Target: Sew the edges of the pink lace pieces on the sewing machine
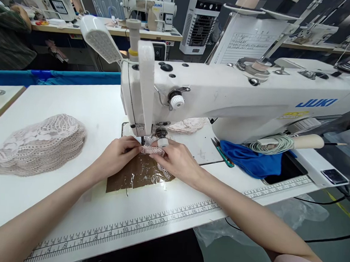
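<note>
Lace piece (152, 150), six o'clock of sewing machine head (130, 98): likely light, soft, snag-prone; best held by edges. Left hand (118, 154): grip pinched on nine-o'clock end. Right hand (177, 159): grip loosely closed on three-o'clock end.

Right hand (177, 157) partly hides the lace piece (152, 150), blue cloth (249, 158) at right covers part of a flat black object (293, 169), writing (247, 40) on the far sheet (241, 55) is illegibly small, and the left edge crops a far person (8, 38).

Pale pink openwork lace (152, 150), blue cloth (250, 162)
</note>
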The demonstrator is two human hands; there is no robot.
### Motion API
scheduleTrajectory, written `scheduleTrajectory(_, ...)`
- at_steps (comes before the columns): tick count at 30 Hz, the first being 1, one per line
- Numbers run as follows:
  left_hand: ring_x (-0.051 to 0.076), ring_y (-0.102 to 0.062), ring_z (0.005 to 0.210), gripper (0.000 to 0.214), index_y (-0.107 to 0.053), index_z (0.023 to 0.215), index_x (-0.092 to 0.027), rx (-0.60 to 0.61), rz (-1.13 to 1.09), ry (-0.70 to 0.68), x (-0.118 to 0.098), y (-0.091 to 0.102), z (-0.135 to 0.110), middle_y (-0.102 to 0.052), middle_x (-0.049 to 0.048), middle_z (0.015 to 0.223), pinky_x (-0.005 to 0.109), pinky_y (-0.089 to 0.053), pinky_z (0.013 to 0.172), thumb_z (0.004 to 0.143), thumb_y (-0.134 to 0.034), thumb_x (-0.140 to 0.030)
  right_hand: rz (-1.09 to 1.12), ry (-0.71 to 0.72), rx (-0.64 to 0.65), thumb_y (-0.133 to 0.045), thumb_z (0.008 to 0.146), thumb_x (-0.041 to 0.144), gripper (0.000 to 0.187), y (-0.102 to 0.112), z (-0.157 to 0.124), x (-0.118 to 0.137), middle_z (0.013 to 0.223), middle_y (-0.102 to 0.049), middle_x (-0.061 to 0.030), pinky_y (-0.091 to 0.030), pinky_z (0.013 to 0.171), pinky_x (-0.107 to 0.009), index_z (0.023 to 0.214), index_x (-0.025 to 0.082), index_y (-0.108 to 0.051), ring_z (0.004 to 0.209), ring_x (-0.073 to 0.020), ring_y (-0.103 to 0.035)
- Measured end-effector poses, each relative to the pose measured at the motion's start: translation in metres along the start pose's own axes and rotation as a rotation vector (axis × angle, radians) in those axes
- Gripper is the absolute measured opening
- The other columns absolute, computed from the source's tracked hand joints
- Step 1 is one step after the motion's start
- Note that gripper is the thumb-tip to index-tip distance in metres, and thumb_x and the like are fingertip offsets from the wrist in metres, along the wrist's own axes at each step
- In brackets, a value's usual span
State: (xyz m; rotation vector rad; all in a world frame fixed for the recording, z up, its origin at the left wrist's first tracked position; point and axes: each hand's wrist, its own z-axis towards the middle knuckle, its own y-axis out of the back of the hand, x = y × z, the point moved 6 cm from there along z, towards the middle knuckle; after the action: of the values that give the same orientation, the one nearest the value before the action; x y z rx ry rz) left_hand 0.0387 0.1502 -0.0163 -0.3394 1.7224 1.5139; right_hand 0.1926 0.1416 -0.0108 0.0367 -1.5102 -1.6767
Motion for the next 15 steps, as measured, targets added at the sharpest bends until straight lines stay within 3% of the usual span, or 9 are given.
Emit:
scheduleTrajectory(3, 0.019, -0.06, 0.091, 0.032, -0.068, 0.081, -0.022, -0.003, -0.027, 0.006, -0.001, 0.003, -0.003, -0.065, 0.0025, 0.099, 0.034, -0.047, 0.081, 0.092, -0.044, -0.039, -0.047, 0.065, -0.066, -0.051, 0.096, 0.024, 0.019, -0.001, -0.001, -0.001, 0.09, -0.065, -0.004, -0.042, 0.061, -0.025, 0.097, 0.018, -0.069, 0.074, -0.0146, -0.061)
scheduleTrajectory(5, 0.018, -0.06, 0.09, 0.032, -0.069, 0.081, -0.022, -0.033, 0.056, -0.071, -0.004, 0.004, -0.007, -0.066, 0.0029, 0.098, 0.034, -0.046, 0.08, 0.093, -0.043, -0.035, -0.081, 0.128, -0.13, -0.05, 0.097, 0.023, 0.021, 0.001, -0.004, 0.002, 0.085, -0.065, -0.0029, -0.04, 0.06, -0.025, 0.097, 0.018, -0.07, 0.072, -0.0138, -0.059)
scheduleTrajectory(9, 0.02, -0.06, 0.094, 0.027, -0.071, 0.089, -0.024, -0.168, 0.476, -0.355, -0.018, -0.001, -0.026, -0.068, 0.0036, 0.101, 0.038, -0.042, 0.081, 0.094, -0.045, -0.025, -0.232, 0.311, -0.167, -0.053, 0.094, 0.019, 0.019, 0.0, -0.01, 0.016, 0.08, -0.067, -0.0016, -0.04, 0.065, -0.03, 0.088, 0.019, -0.071, 0.076, -0.0167, -0.057)
scheduleTrajectory(12, 0.021, -0.061, 0.097, 0.023, -0.068, 0.106, -0.023, -0.275, 0.776, -0.55, -0.031, -0.011, -0.045, -0.071, 0.0028, 0.106, 0.038, -0.041, 0.08, 0.093, -0.05, -0.018, -0.31, 0.429, -0.158, -0.053, 0.092, 0.012, 0.02, -0.002, -0.014, 0.025, 0.098, -0.071, -0.0021, -0.04, 0.076, -0.033, 0.083, 0.018, -0.07, 0.087, -0.0188, -0.057)
scheduleTrajectory(15, 0.023, -0.061, 0.103, 0.025, -0.064, 0.115, -0.017, -0.304, 0.925, -0.595, -0.037, -0.018, -0.055, -0.071, 0.0047, 0.111, 0.038, -0.039, 0.082, 0.092, -0.053, -0.02, -0.3, 0.467, -0.153, -0.05, 0.091, 0.007, 0.022, -0.005, -0.015, 0.027, 0.107, -0.071, -0.0016, -0.039, 0.083, -0.032, 0.086, 0.017, -0.068, 0.094, -0.0185, -0.059)
